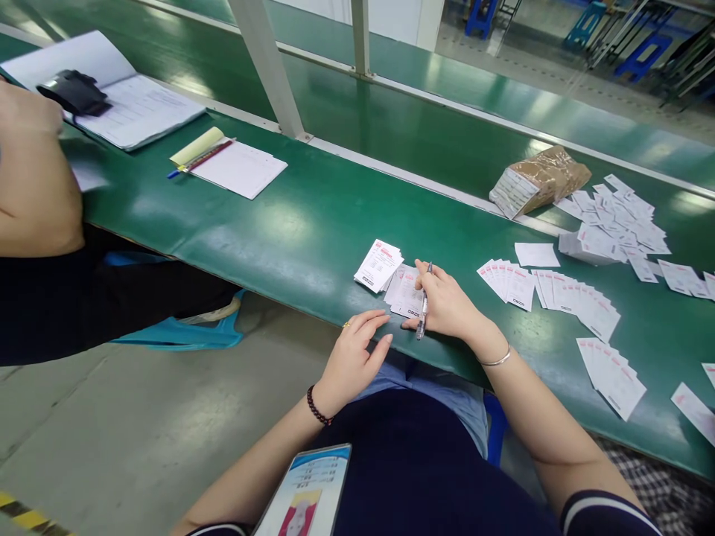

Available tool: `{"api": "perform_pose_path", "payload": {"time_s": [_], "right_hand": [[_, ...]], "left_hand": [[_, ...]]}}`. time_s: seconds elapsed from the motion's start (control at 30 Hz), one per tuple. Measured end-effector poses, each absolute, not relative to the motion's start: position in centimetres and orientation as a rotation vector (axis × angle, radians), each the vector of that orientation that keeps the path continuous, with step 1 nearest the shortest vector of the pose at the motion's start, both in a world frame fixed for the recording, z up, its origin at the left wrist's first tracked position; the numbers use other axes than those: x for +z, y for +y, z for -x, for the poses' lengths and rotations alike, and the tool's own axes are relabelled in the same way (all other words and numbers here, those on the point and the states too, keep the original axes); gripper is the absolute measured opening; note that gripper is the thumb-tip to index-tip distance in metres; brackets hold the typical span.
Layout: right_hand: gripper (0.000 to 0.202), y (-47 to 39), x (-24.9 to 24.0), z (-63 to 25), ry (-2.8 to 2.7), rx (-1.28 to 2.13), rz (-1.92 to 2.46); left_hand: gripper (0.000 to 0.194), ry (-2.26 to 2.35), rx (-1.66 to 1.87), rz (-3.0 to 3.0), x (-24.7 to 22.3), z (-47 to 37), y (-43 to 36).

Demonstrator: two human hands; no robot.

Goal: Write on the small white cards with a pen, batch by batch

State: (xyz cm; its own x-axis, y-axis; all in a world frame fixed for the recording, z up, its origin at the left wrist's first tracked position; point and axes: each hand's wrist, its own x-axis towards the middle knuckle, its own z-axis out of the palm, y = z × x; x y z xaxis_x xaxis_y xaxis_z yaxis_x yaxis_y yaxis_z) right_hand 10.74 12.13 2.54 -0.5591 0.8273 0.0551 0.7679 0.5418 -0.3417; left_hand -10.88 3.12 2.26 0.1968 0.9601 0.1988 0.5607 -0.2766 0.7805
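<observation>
My right hand point(444, 301) grips a clear-barrelled pen point(423, 309), its fingertips at a small spread of printed white cards point(407, 289). My left hand point(360, 350) is open at the table's front edge, fingers stretched out and thumb apart, just below those cards. Nothing shows in it. Touching the spread on its left is a neater stack of the same cards point(378, 264), with red print at the top and a dark mark at the bottom. Fanned groups of cards point(575, 298) lie to the right of my right hand, beside a blank white slip point(536, 254).
A loose card heap point(620, 219) and an opened brown paper pack point(550, 179) lie at the right. A notepad point(240, 167) with pens is left on the green table point(313, 216). Farther left, another person's arm point(36, 179) is near an open folder point(150, 108). A metal post point(271, 74) rises behind.
</observation>
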Motion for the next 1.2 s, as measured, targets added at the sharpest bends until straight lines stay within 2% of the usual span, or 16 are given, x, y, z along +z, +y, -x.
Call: {"api": "perform_pose_path", "payload": {"time_s": [0.17, 0.4, 0.63, 0.8, 0.97, 1.2], "right_hand": [[0.086, 13.7, 3.4, -11.2, -2.663, 0.445, 1.292], [0.07, 12.0, 2.5, -12.4, -2.498, 0.423, 1.337], [0.07, 11.0, 1.4, -13.2, -2.393, 0.388, 1.216], [0.065, 9.0, 1.7, -13.4, -2.422, 0.392, 1.144], [0.058, 4.7, 1.6, -13.3, -2.438, 0.421, 1.113], [0.054, 1.3, 1.1, -13.1, -2.306, 0.545, 1.161]], "left_hand": [[0.024, 1.355, 0.946, -1.86, 2.1, 11.0, 2.7], [0.022, 1.258, 0.897, -1.608, 2.2, 11.7, 0.4], [0.026, 1.213, 0.773, -1.317, 1.4, 11.3, -0.6], [0.035, 1.177, 0.663, -1.017, 0.5, 11.0, -0.1], [0.047, 0.863, 0.616, -0.572, -0.1, 9.1, -0.4], [0.037, 0.66, 0.612, -0.302, -1.4, 5.1, -1.8]]}}
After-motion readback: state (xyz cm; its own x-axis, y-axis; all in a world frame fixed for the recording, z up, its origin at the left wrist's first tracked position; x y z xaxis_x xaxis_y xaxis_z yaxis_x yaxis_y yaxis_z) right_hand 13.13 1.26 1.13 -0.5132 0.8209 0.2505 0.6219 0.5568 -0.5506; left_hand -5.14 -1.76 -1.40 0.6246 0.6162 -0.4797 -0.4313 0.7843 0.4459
